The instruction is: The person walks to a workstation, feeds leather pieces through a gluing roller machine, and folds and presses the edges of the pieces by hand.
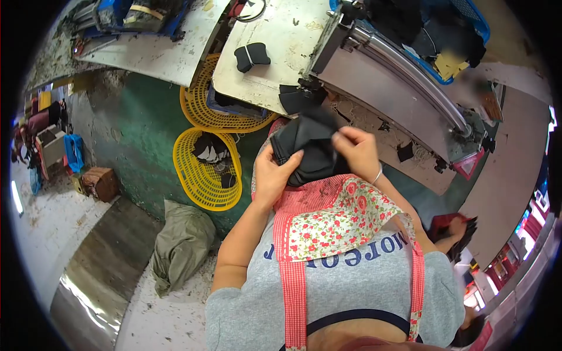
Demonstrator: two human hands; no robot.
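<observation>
Black fabric pieces [307,146], folded or stacked, lie in my lap over the red-and-white apron [333,219]. My left hand [276,175] grips their left edge, thumb on top and fingers curled beneath. At the right side, my right hand [358,151] has its thumb and fingers pinched together at the fabric's edge; part of the cloth there is blurred. Just beyond the cloth, several dark flat pieces [300,98] are fanned out at the near edge of the white table [281,41].
A tied black bundle [252,57] sits on the white table. A metal cylinder arm [410,70] extends at the right. Two yellow baskets [182,169] stand at the left, near a grey-green sack [181,248]. A blue crate [481,26] holds dark cloth. Another person's hand [453,231] shows at the right.
</observation>
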